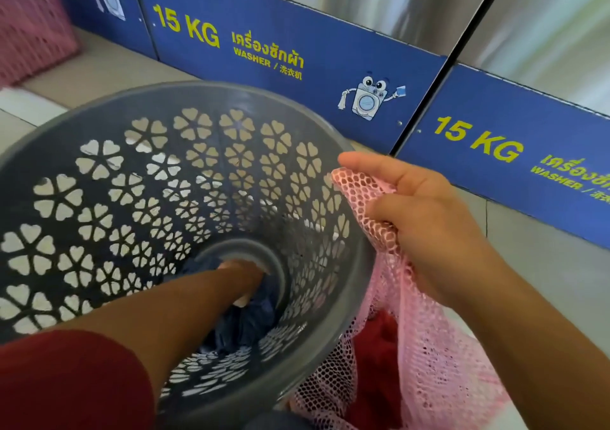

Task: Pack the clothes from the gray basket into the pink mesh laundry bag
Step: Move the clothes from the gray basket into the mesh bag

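Note:
The gray basket (pixel 99 172), round with flower-shaped cutouts, fills the left and middle of the view. My left hand (pixel 244 279) reaches down to its bottom and is closed on a dark blue garment (pixel 251 320) lying there. To the right, my right hand (pixel 419 218) grips the rim of the pink mesh laundry bag (pixel 425 363), holding it up beside the basket's edge. A red garment (pixel 376 357) shows through the mesh inside the bag.
Blue panels of washers (pixel 297 76) marked 15 KG run along the back, with steel fronts above. A pink basket (pixel 29 23) stands at the far left on a pale floor step. Grey floor tiles lie at the right.

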`<state>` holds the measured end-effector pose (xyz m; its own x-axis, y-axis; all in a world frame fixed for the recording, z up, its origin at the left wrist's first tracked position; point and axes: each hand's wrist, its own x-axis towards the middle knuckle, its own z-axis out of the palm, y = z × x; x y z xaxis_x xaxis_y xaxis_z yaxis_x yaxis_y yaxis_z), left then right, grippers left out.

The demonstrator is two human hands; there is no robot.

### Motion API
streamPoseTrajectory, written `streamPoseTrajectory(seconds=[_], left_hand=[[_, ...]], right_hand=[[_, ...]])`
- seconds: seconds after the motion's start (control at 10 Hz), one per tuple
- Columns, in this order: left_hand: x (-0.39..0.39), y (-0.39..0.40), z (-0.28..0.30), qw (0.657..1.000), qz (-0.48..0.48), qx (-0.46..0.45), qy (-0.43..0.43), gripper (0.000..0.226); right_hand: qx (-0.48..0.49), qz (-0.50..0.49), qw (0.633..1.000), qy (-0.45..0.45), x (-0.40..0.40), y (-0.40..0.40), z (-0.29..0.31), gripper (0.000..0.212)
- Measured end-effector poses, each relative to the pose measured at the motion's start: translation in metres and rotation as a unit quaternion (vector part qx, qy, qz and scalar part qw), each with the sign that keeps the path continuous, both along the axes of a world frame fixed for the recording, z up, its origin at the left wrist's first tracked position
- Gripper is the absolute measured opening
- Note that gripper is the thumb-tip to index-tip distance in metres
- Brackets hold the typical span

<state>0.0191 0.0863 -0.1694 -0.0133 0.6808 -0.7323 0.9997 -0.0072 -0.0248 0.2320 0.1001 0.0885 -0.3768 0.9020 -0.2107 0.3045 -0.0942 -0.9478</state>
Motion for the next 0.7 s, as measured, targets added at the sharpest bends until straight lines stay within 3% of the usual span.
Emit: streamPoseTrajectory(seconds=[0.1, 0.2, 0.4, 0.7], left_hand=[[0.013, 0.003, 0.020, 1.000, -0.026, 0.008, -0.009, 0.031], [0.016, 0.008, 0.034, 0.996, -0.075, -0.042, -0.005, 0.030], [0.018, 0.005, 0.103, 0.992, -0.101, 0.055, -0.045, 0.026], [0.050, -0.047, 0.231, 0.943, 0.010, 0.269, -0.193, 0.017]], right_hand=[[0.011, 0.007, 1.000, -0.016, 0.000, -0.006, 0.006, 0.058], [0.024, 0.008, 0.999, -0.036, 0.002, -0.011, 0.009, 0.058], [0.032, -0.015, 0.999, -0.029, 0.020, -0.023, 0.029, 0.059], [0.094, -0.065, 0.993, -0.034, 0.076, -0.070, 0.079, 0.062]])
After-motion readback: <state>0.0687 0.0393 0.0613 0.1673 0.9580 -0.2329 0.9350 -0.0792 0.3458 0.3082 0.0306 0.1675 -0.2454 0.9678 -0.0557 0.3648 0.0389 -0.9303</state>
